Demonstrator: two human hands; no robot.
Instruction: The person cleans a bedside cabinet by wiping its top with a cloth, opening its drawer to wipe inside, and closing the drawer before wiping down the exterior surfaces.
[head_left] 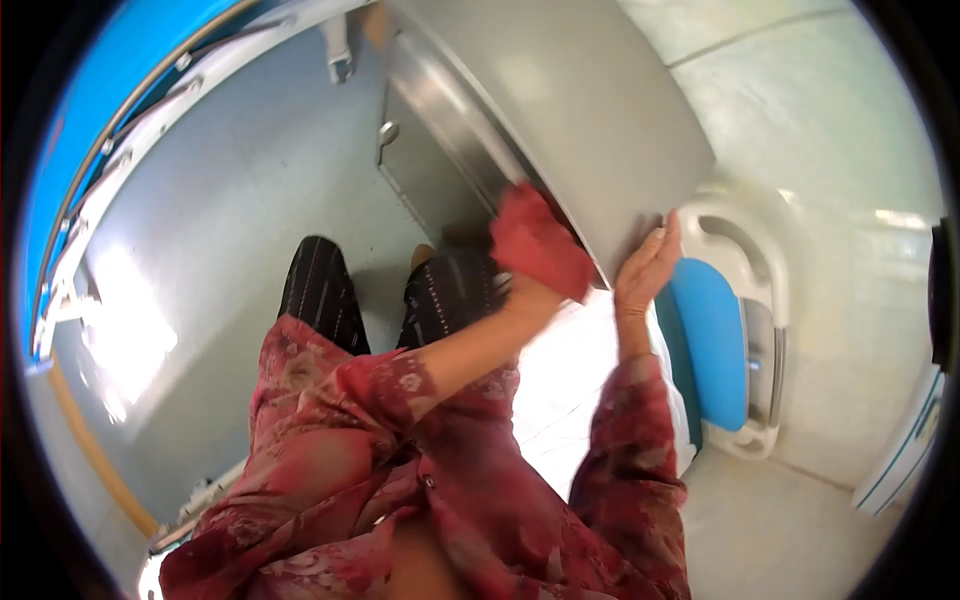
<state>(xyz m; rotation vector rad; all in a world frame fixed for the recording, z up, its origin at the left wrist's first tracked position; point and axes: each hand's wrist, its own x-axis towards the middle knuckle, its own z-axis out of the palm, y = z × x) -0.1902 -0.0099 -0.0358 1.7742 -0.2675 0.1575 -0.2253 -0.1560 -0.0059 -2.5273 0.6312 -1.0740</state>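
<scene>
My left hand [540, 285] reaches across to the grey cabinet [575, 110] with a red cloth [540, 235] in it. The cloth covers the fingers and is blurred by motion. It lies against the cabinet's front, at the near end of a shiny metal strip or drawer front [450, 105]. My right hand [650, 265] rests with its fingers stretched out along the near end of the cabinet top, and nothing shows in it. Below the strip is a cabinet door with a round knob or lock [389, 131].
A bed end with a white frame and blue panel [710, 340] stands at right, white bedding [565, 365] beside it. Another bed's white rail and blue surface [110, 90] curve along the upper left. Grey floor [230, 200] lies between; pale tiles [790, 130] cover the wall.
</scene>
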